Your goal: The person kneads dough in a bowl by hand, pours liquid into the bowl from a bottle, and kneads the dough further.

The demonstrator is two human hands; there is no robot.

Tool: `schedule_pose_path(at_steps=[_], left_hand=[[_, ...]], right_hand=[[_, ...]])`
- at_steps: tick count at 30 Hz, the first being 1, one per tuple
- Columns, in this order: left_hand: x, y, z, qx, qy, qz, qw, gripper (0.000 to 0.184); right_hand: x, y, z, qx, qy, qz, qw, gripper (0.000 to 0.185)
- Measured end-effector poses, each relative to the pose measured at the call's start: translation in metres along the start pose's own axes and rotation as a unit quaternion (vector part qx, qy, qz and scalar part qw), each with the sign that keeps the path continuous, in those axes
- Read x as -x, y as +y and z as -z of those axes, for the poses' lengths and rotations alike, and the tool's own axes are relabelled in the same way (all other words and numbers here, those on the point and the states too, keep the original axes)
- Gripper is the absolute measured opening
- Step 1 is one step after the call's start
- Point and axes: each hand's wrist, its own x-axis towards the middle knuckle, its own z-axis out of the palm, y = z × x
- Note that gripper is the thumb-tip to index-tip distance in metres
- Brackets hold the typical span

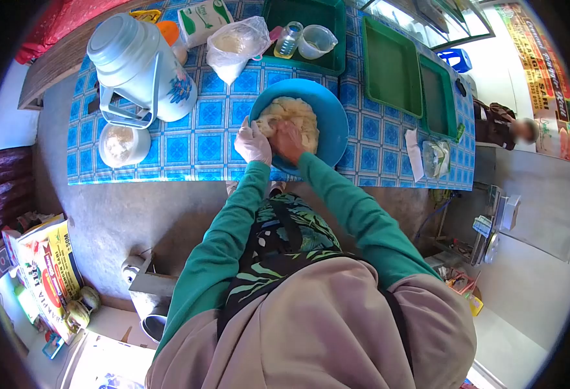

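Note:
A blue basin stands near the table's front edge with a pale lump of dough in it. My left hand, in a thin whitish glove, is closed over the basin's near left rim, its fingers reaching in beside the dough. Pressed into the dough is my right hand, which looks bare, with curled fingers partly sunk in and hidden. Behind the basin sits a plastic bag of white powder. A white tub holding pale crumbly stuff is at the left.
A large light-blue jug with a handle stands left of the basin. Behind are a glass bottle, a clear cup and a white-green packet. Green trays lie at the right, near a clear container. Another person is farther right.

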Motion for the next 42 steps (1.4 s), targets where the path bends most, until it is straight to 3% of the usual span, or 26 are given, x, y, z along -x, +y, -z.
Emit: schedule_pose_path(at_steps=[1,3,4,6,8,9,11,12,13,15,16,18,21,22,26,28,29,31,32,34,35,37,38,40,41,42], left_hand=[[0.001,-0.001,0.000,0.000,-0.003,-0.001,1.000,0.028],[-0.001,-0.003,0.001,0.045,0.013,-0.041,0.998,0.028],[-0.003,-0.011,-0.002,0.051,0.008,-0.040,0.998,0.028],[-0.007,-0.013,0.000,0.040,-0.009,-0.046,0.998,0.028],[-0.008,-0.008,0.007,0.003,-0.057,-0.036,0.998,0.028],[-0.007,-0.007,0.008,0.004,-0.060,-0.035,0.998,0.028],[-0.006,-0.006,0.007,-0.005,-0.052,-0.066,0.996,0.029],[-0.006,-0.007,0.007,-0.028,-0.060,-0.062,0.996,0.029],[-0.006,-0.010,0.005,-0.029,-0.059,-0.063,0.996,0.029],[-0.006,-0.015,-0.002,-0.027,-0.033,-0.067,0.997,0.029],[-0.005,-0.013,-0.001,-0.027,-0.030,-0.067,0.997,0.029],[-0.004,-0.009,0.003,-0.066,-0.045,-0.064,0.995,0.028],[-0.001,-0.011,0.001,-0.081,-0.004,-0.115,0.990,0.027],[-0.001,-0.011,0.000,-0.093,-0.021,-0.086,0.992,0.026],[-0.001,-0.011,-0.002,-0.066,-0.008,-0.077,0.995,0.027],[0.000,-0.007,-0.002,-0.067,-0.008,-0.039,0.997,0.028],[0.002,-0.005,0.000,-0.062,-0.004,-0.042,0.997,0.028],[0.002,0.002,0.002,-0.034,0.002,-0.010,0.999,0.029],[0.000,0.004,0.002,-0.028,0.003,-0.013,1.000,0.029],[0.001,0.003,0.005,0.018,-0.007,-0.027,0.999,0.029],[0.001,0.001,0.006,0.016,-0.011,-0.024,1.000,0.029],[-0.002,-0.004,0.005,-0.013,-0.024,-0.052,0.998,0.029],[-0.002,0.001,0.009,-0.032,-0.051,-0.028,0.998,0.030],[-0.004,-0.002,0.005,-0.035,-0.045,-0.027,0.998,0.029],[-0.004,-0.003,0.002,-0.037,-0.039,-0.030,0.998,0.028],[-0.003,-0.005,0.000,0.004,-0.003,-0.059,0.998,0.028]], right_hand=[[0.010,0.007,0.006,0.001,0.001,-0.003,1.000,0.024],[0.026,0.025,0.026,0.039,-0.077,0.188,0.978,0.026],[0.033,0.033,0.041,0.039,-0.079,0.186,0.979,0.026],[0.038,0.046,0.082,0.093,-0.090,0.368,0.921,0.023],[0.034,0.074,0.111,0.088,-0.213,0.231,0.945,0.034],[0.037,0.084,0.126,0.089,-0.214,0.228,0.946,0.034],[0.034,0.088,0.156,0.009,-0.169,0.143,0.975,0.052],[0.039,0.075,0.168,0.070,-0.189,0.128,0.971,0.063],[0.042,0.073,0.163,0.069,-0.188,0.128,0.971,0.063],[0.039,0.069,0.139,0.135,-0.101,0.240,0.956,0.069],[0.034,0.065,0.123,0.135,-0.101,0.243,0.955,0.069],[0.016,0.051,0.088,0.311,-0.043,0.269,0.911,0.068],[-0.013,0.018,0.056,0.358,-0.064,0.234,0.901,0.062],[-0.019,0.012,0.053,0.351,-0.108,0.221,0.904,0.051],[-0.038,0.005,0.044,0.344,-0.102,0.176,0.917,0.033],[-0.046,0.014,0.027,0.190,-0.092,0.032,0.977,0.027],[-0.039,0.016,0.023,0.193,-0.087,0.035,0.977,0.027],[-0.024,0.012,0.020,0.042,0.094,-0.003,0.995,0.014],[-0.028,0.014,0.022,0.045,0.099,0.000,0.994,0.014],[-0.027,0.026,0.023,-0.120,-0.012,-0.178,0.977,0.020],[-0.019,0.037,0.037,-0.120,-0.014,-0.182,0.976,0.020],[-0.004,0.037,0.105,-0.208,-0.195,0.004,0.958,0.036],[0.002,0.033,0.119,-0.209,-0.198,0.001,0.958,0.036],[0.019,0.028,0.137,-0.015,-0.081,0.122,0.989,0.047],[0.021,0.033,0.137,-0.014,-0.081,0.118,0.990,0.047],[0.021,0.039,0.135,0.079,-0.126,0.179,0.973,0.054]])
